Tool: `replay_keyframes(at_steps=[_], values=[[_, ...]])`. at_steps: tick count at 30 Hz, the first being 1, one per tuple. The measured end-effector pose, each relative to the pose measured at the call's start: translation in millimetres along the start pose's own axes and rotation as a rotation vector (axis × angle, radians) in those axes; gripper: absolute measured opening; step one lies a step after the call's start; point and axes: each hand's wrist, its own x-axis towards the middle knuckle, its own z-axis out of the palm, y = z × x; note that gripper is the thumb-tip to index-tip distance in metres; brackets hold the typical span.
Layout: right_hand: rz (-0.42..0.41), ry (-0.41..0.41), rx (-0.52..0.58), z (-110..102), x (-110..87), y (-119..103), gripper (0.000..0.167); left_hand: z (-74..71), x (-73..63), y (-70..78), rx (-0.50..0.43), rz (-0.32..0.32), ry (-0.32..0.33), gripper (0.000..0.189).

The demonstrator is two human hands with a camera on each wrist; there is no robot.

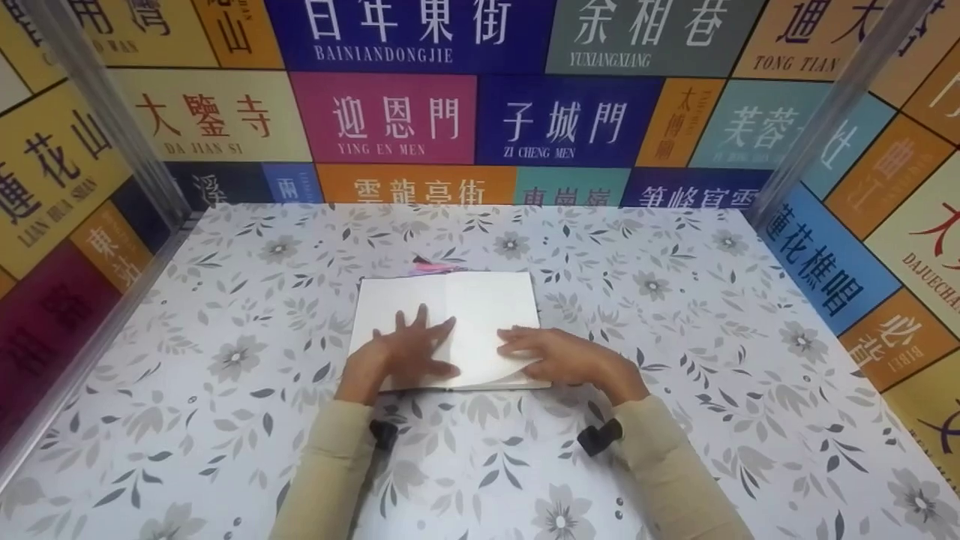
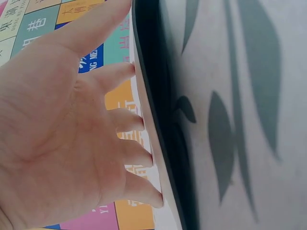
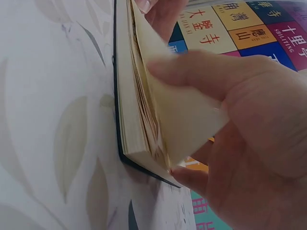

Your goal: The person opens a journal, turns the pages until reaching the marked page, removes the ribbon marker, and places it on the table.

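Note:
A notebook point(image 1: 480, 292) with a dark cover lies spread at blank pages on the table. My left hand point(image 1: 411, 346) rests on the left page with its fingers spread apart; in the left wrist view this hand point(image 2: 72, 124) touches the page with its fingertips. At the lower right corner is my right hand point(image 1: 574, 360), its fingers over the right page and its thumb near the lifted corner. The right wrist view has a raised page point(image 3: 187, 122) between the blurred thumb and the fingers of the right hand point(image 3: 259, 124), above the page stack point(image 3: 132, 120).
A small pink item point(image 1: 435, 266) lies just beyond the notebook's top edge, its kind unclear. The table point(image 1: 225, 435) has a floral covering. Colourful panels with writing point(image 1: 382, 118) stand behind and at both sides, with clear posts point(image 1: 817, 112) at the corners.

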Motion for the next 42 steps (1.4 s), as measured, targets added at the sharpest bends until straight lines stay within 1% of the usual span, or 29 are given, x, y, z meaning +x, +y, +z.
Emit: replay_keyframes(at_steps=[2,4,7,9,10,14,16,19,23,26,29,32,33,36,38,42], values=[[0.021,0.038,0.006,-1,-0.8,2,0.051,0.1,-0.2,0.0,-0.011,0.004,0.002,0.087],[0.058,0.077,0.007,-2,-1.4,4,0.052,0.6,-0.3,-0.3,-0.020,0.006,0.003,0.087],[0.131,0.146,0.009,-3,-1.1,8,0.059,1.1,-0.8,-0.8,-0.023,0.009,0.002,0.087],[0.164,0.206,0.036,-5,-0.5,12,0.065,1.3,-1.1,-1.4,-0.021,0.011,0.002,0.087],[0.168,0.239,0.062,-5,0.0,14,0.069,1.2,-1.2,-1.5,-0.016,0.012,0.003,0.087],[0.167,0.330,0.262,-8,1.5,22,0.083,1.1,-0.6,-1.8,-0.008,0.018,0.004,0.087],[0.166,0.362,0.358,-9,1.8,24,0.085,1.0,-0.1,-1.9,-0.019,0.018,0.007,0.088],[0.176,0.408,0.477,-9,2.7,25,0.077,0.7,0.9,-1.9,-0.056,0.011,0.009,0.089],[0.256,0.461,0.625,-9,6.2,24,0.064,1.4,1.8,-1.4,-0.073,0.004,0.015,0.090],[0.331,0.475,0.705,-8,10.9,22,0.063,1.7,2.4,-0.9,-0.072,0.000,0.024,0.090],[0.360,0.499,0.774,-6,15.4,20,0.061,0.8,2.6,-0.3,-0.074,-0.001,0.036,0.089],[0.371,0.535,0.824,-3,17.2,17,0.055,-1.1,2.0,-0.1,-0.097,0.012,0.067,0.083],[0.373,0.546,0.840,-3,17.1,16,0.052,-1.8,1.3,-0.2,-0.125,0.012,0.080,0.080],[0.395,0.563,0.894,-2,17.0,13,0.047,-3.4,-0.7,-3.2,-0.254,0.017,0.144,0.068],[0.409,0.565,0.925,-2,16.8,10,0.046,-5.2,-2.3,-5.6,-0.331,0.033,0.198,0.061],[0.422,0.566,0.964,-4,18.0,6,0.044,-10.0,-2.9,-10.4,-0.454,0.048,0.303,0.054]])
